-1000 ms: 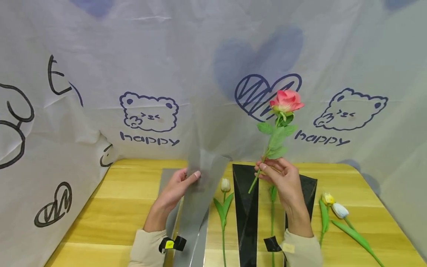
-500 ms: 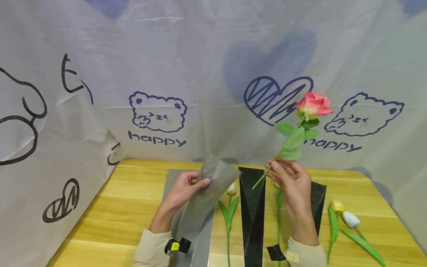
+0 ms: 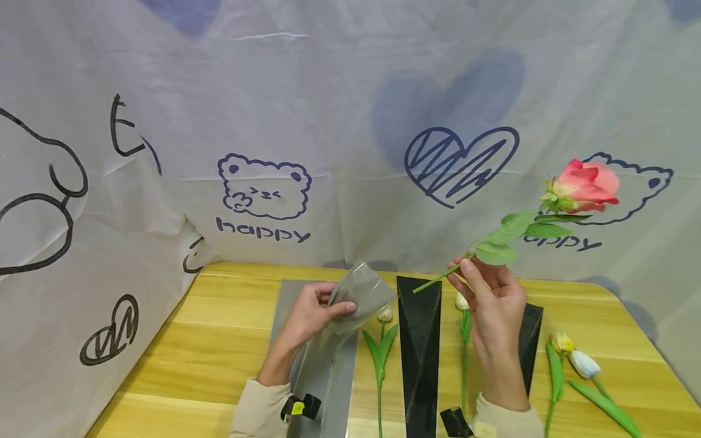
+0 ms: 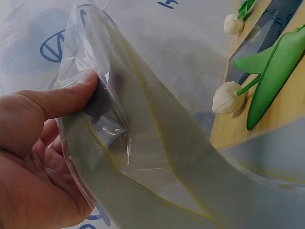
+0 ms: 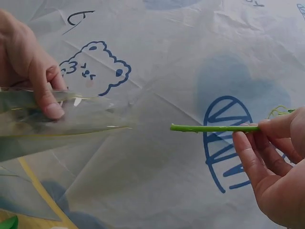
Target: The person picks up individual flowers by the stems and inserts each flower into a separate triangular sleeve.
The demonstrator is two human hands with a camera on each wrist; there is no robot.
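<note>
My left hand (image 3: 314,313) holds a translucent grey plastic flower sleeve (image 3: 368,291) near its upper end, thumb across the front. Thin gold lines run along the plastic in the left wrist view, where the film (image 4: 143,157) bulges and creases. Between thumb and fingers, my right hand (image 3: 497,310) pinches the green stem of a pink artificial rose (image 3: 586,187). The rose tilts up to the right, its bloom well beyond the hand. In the right wrist view, the bare stem end (image 5: 205,128) points at the sleeve, a gap apart from it.
Another grey sleeve (image 3: 342,389) lies on the wooden table (image 3: 181,371) under the held one. Black sleeves (image 3: 420,340) and white tulips (image 3: 380,365) lie in the middle. A yellow tulip (image 3: 561,342) and a bluish-white tulip (image 3: 585,364) lie at right. Printed cloth (image 3: 350,109) hangs behind.
The rose has tipped over from nearly upright towards the right, its stem end swinging up towards the left. The sleeve's upper end has bent over and rounded out in my left hand.
</note>
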